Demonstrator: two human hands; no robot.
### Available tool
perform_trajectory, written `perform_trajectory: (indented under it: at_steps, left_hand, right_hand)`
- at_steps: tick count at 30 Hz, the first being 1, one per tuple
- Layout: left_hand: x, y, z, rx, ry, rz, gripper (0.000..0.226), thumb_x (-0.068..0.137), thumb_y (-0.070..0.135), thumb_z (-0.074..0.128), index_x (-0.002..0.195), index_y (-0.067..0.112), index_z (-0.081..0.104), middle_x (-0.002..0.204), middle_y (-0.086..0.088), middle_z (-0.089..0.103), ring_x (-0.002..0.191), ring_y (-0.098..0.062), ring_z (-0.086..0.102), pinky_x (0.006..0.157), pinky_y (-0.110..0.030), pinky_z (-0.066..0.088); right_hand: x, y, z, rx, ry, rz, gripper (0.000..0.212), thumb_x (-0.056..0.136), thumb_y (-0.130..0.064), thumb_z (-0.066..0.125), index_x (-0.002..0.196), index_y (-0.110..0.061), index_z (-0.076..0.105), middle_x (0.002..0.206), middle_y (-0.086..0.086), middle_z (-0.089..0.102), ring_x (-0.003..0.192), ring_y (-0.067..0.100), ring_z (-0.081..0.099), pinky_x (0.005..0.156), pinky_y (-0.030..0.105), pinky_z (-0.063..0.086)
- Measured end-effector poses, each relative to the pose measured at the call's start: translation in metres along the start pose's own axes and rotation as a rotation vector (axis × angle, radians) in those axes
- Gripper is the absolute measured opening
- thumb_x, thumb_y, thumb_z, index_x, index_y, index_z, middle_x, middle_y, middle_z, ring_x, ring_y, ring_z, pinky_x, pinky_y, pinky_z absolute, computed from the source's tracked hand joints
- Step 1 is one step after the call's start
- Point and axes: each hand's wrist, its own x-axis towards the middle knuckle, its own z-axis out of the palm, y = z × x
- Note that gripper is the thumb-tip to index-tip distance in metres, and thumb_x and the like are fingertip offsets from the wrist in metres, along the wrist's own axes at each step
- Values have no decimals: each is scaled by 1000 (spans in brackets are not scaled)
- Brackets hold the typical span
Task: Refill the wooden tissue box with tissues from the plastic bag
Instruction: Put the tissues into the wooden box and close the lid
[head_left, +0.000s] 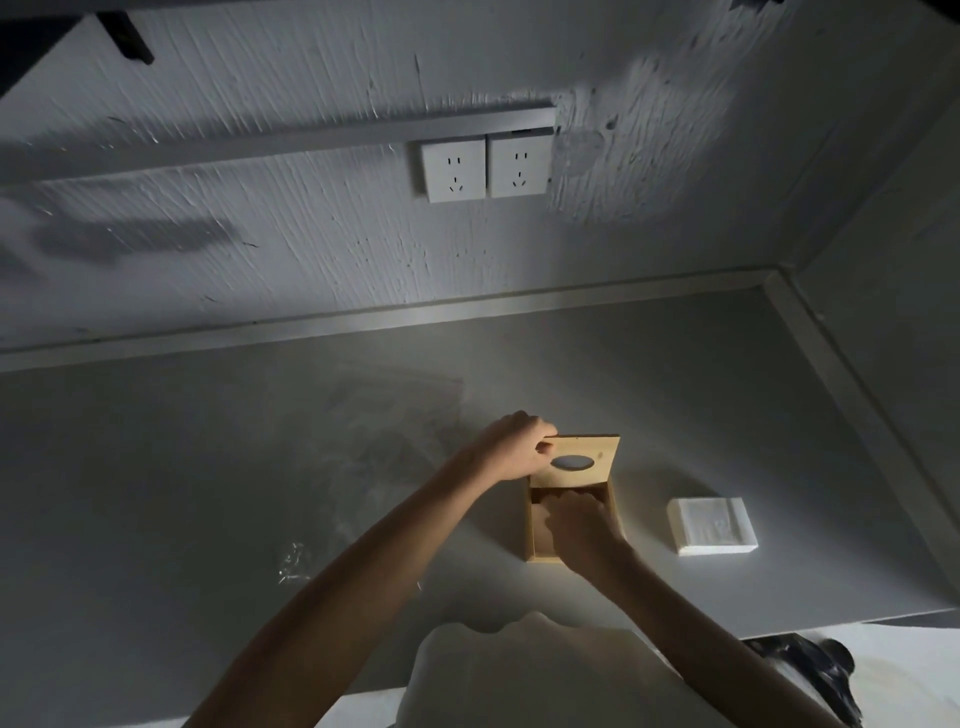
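A grey counter (208, 467) is seen below a rough plastered wall (260, 234). Two white sockets (485, 166) are mounted side by side on that wall, under a grey rail (260, 143). A dark shoe (810, 670) is glimpsed past the counter's near edge.

Pale smooth wood tissue box (535, 535); matt grey counter (208, 493); rough plaster wall (311, 208).
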Motion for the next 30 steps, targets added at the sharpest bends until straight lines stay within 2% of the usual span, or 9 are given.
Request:
perform_trajectory:
  at_steps: [3,5,7,12,15,17,21,24,30]
  left_hand:
    - [-4,2,0,-16,3,0,21,84,7,52,63,10,47,56,-5,48,49,-19,41,50,-28,30]
    - [-6,4,-1,-16,14,-6,20,86,6,53,66,8,51,59,-6,51,50,-17,43,48,-25,30]
    - [-9,7,-2,-20,26,-3,18,87,7,54,69,8,54,63,-7,56,53,-18,48,47,-24,31]
    - [-15,14,5,-7,78,-62,14,89,8,50,75,9,51,70,-10,55,62,-25,51,56,-30,33]
    - [-16,17,12,21,75,-87,28,89,11,52,115,3,57,109,-16,66,93,-31,62,76,-37,49]
    - [-18,21,22,46,230,-31,49,88,15,59,135,5,48,126,-14,61,114,-29,58,98,-39,47]
    - [-29,57,43,12,625,118,33,88,14,52,120,9,60,105,-9,66,100,-26,58,88,-38,50]
    - [-35,102,79,-42,519,94,29,87,15,46,109,14,64,96,-5,70,91,-25,64,80,-37,51]
    - [9,150,150,-441,41,-379,28,95,28,52,112,10,62,115,-11,68,109,-29,63,85,-34,48]
  right_hand:
    - [-20,1,18,163,-56,42,53,95,-61,31,109,-20,62,110,7,65,98,29,64,87,42,52]
    - [-29,3,27,231,-81,38,93,72,-86,3,113,-26,61,123,9,57,111,33,56,95,45,46]
    - [-36,-1,28,201,-16,68,111,57,-89,-14,119,-33,59,132,6,53,116,30,53,96,44,47]
    - [-51,-6,27,86,-34,92,88,72,-87,1,126,-40,53,136,4,51,122,31,46,100,43,42]
    - [-62,-2,19,218,31,59,74,83,-78,13,129,-37,53,134,2,55,121,23,51,98,39,48]
    - [-77,9,9,380,159,42,45,96,-56,35,123,-31,60,129,-3,61,112,12,59,92,31,53]
    - [-108,59,-9,578,338,247,29,99,-34,46,103,-20,71,105,-1,72,81,15,68,67,27,55]
    - [-118,126,-7,661,356,518,23,94,-30,51,94,-23,72,97,9,74,81,32,66,64,33,49]
    - [-89,238,3,763,308,707,31,91,-30,58,116,-15,69,121,15,68,109,36,62,85,36,48]
